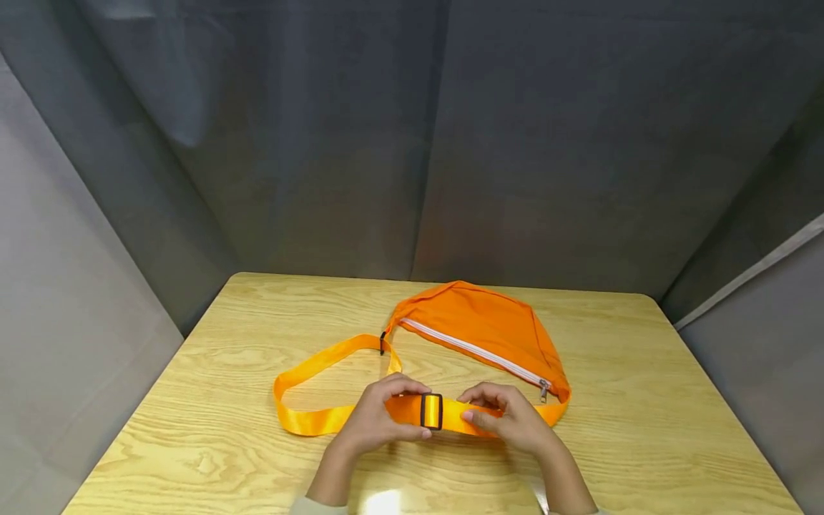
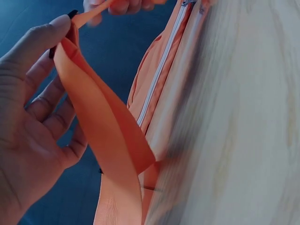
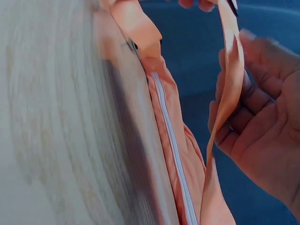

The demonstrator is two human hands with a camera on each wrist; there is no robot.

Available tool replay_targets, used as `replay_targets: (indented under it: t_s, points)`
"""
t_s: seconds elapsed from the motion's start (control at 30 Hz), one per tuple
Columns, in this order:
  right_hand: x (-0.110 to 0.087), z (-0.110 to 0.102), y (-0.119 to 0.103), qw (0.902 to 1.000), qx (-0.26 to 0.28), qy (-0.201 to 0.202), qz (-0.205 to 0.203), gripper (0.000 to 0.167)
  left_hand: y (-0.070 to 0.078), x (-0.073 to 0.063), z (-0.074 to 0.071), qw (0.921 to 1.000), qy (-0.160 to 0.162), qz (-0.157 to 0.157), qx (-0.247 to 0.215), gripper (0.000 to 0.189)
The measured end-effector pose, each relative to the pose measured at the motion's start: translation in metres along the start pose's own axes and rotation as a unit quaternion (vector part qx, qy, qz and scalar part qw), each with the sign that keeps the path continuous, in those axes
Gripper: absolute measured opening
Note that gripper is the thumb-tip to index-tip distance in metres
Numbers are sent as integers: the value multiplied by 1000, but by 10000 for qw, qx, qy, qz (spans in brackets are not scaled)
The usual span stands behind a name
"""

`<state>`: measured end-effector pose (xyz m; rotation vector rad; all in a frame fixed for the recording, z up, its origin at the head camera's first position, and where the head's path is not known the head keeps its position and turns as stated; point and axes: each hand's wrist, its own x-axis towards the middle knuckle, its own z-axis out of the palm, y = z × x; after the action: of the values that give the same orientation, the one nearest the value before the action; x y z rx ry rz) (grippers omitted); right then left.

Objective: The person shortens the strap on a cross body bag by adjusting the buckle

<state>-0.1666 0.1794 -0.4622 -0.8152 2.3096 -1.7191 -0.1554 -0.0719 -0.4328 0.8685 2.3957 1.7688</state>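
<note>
1. Reading the dial from the black, rectangular, plastic-looking buckle [image 1: 440, 413], with 12 towards the far edge of the pale, wood-grained table [image 1: 644, 429], we find a light grey fabric panel [image 1: 77, 250] between 9 and 10 o'clock.
2. At 9 o'clock we record a flat, yellow-orange webbing strap [image 1: 309, 422] bent into a wide loop on the table.
3. Towards 11 o'clock we observe a small black strap fitting [image 1: 383, 343], where the loop meets the bag's end.
4. Immediately at 9 o'clock we note the left hand [image 1: 376, 415], gripping the buckle between thumb and fingers, thumb on its near edge. The strap is threaded through the buckle.
5. At 1 o'clock we locate the orange, half-moon fabric bag [image 1: 476, 307], lying on the table, its white zip [image 1: 476, 350] along the straight near side.
6. At 3 o'clock we find the right hand [image 1: 515, 422] pinching the strap, thumb on the near face.
7. Between 2 and 3 o'clock we see the silver-coloured metal zip pull [image 1: 543, 391] near the bag's right corner.
</note>
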Motion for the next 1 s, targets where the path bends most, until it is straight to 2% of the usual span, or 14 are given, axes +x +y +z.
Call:
replay_targets:
  t_s: [0.07,0.2,0.4,0.5,0.63,0.8,0.9,1.0]
  points:
    - [-1,-3,1,9999,68,-18,74,15,-1,-1,-1,9999,-59,-45,-86,47]
    - [-1,-1,2,9996,285,-4,3,9,-3,-1,-1,9999,-59,-5,-121,46]
    - [5,7,4,9953,872,-82,-404,4,-5,-1,2,9995,30,315,-48,47]
    - [9,11,3,9932,1055,-202,-452,5,-6,0,3,9991,-14,425,-78,47]
    - [10,10,1,9960,845,-255,-156,11,-4,0,4,9990,-26,452,-52,47]
    - [6,-2,4,9997,-43,-196,126,15,-1,0,2,9991,25,421,3,47]
    - [3,-9,8,9995,-250,-174,64,9,0,-1,0,9993,33,379,34,47]
    - [3,-10,11,9997,-60,-219,-101,6,-1,-1,0,9995,41,319,20,47]
